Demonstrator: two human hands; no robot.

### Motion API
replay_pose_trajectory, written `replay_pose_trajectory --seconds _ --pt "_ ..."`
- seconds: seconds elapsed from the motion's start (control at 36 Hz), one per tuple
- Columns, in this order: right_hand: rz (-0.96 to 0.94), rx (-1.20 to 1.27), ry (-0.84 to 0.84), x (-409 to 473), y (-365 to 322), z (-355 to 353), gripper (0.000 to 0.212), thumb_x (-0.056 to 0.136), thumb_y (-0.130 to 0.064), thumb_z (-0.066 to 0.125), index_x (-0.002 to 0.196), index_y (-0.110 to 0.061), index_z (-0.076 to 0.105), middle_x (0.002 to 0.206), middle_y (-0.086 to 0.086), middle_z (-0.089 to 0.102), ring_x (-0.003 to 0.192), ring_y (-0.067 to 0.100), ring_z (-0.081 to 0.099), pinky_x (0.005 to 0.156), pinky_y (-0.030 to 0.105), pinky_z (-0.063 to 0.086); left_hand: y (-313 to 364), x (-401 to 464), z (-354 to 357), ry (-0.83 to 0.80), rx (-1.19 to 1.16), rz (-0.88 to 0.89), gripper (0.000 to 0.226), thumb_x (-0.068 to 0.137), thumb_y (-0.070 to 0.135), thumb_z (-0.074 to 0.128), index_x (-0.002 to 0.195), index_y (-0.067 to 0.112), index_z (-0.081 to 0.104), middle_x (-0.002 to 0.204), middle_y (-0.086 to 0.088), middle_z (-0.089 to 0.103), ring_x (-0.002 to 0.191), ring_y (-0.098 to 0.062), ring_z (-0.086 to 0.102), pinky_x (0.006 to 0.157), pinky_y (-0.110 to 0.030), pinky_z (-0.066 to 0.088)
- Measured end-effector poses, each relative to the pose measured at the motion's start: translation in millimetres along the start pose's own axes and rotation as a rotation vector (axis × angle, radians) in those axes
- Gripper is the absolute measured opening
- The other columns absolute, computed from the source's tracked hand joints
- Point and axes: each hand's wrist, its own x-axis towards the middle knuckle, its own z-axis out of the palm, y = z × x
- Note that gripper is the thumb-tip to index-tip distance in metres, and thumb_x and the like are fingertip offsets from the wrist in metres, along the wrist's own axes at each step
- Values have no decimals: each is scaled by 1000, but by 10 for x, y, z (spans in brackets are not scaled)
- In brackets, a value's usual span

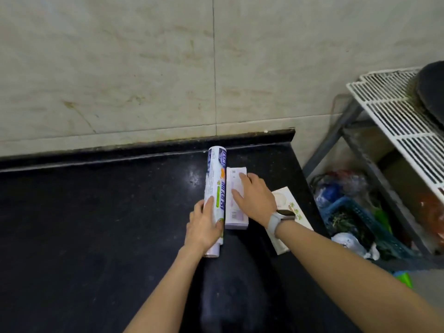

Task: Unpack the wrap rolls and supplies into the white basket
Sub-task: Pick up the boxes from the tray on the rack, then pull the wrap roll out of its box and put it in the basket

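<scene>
Two hands: left hand (204, 227) grasps the wrap roll (215, 188), lengthwise toward the wall; right hand (254, 197) lies flat, released, on the lilac pack (236, 212) beside it.

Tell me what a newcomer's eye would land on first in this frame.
Two bare hands on a black stone countertop: the left hand wraps around the near end of a long white printed wrap roll, and the right hand, a pale watch at its wrist, lies flat on a pale lilac rectangular box beside the roll. A cream flat box lies under the right forearm, and a white wire rack stands at far right.
</scene>
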Motion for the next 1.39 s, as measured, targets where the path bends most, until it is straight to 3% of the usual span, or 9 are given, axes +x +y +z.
replay_pose_trajectory --seconds 0.14,0.33,0.47,0.56,0.69,0.89,1.03,1.22,1.39 --pt "94 -10 -144 269 -174 218 63 87 -47 48 137 -18 23 146 20 15 116 41 39 87 45 44 -34 90 84 -13 -11 -64 90 81 27 59 146 31 -3 138 -11 29 116 -32 38 94 -47 42" --pt "168 116 -192 301 -184 310 80 82 -35 57 143 -28 7 152 15 -13 120 45 35 96 46 39 -63 89 71 41 -131 -179 102 73 23 64 144 39 -6 122 -11 36 108 -31 41 93 -46 43" --pt "133 314 -185 183 -250 174 70 85 -31 51 144 -23 13 149 21 9 126 43 35 105 44 34 -316 -136 -87 97 -457 -214 98 60 29 61 143 41 9 121 2 50 102 -20 54 84 -34 48" --pt "32 401 -201 0 -363 142 66 85 -31 51 143 -23 20 139 19 33 122 35 40 100 37 34 -459 -402 -166 189 -660 -253 94 58 27 59 140 43 18 122 11 54 102 -12 58 84 -27 46" --pt "-75 528 -311 -337 -659 223 65 82 -34 56 140 -25 29 136 10 44 123 26 43 95 32 33 -704 -983 -287 382 -853 -286 87 60 18 61 137 40 26 117 16 56 95 -1 61 69 -13 49" --pt "-266 548 -550 -891 -1416 518 64 83 -35 58 139 -29 30 133 6 40 118 24 46 94 32 35 -1201 -1896 -452 655 -883 -425 78 79 13 69 140 32 25 128 6 52 110 -10 56 81 -20 49" --pt "-382 504 -656 -1399 -2114 738 64 84 -37 58 140 -30 27 135 6 38 117 26 47 98 37 38 -1728 -2645 -665 819 -864 -519 79 70 29 67 136 40 26 119 18 54 101 1 58 76 -18 48" --pt "-540 423 -695 -2255 -3266 1201 63 84 -39 55 140 -33 27 138 6 37 117 27 48 100 41 40 -2676 -3773 -993 1018 -865 -531 66 75 17 66 130 38 36 110 22 56 88 9 58 70 -12 47" --pt "-590 405 -754 -2989 -4290 1623 62 86 -36 55 141 -27 27 138 7 37 117 26 48 102 46 40 -3527 -4727 -1342 1022 -837 -575 64 80 10 61 132 35 34 115 8 58 95 -9 59 71 -18 49"
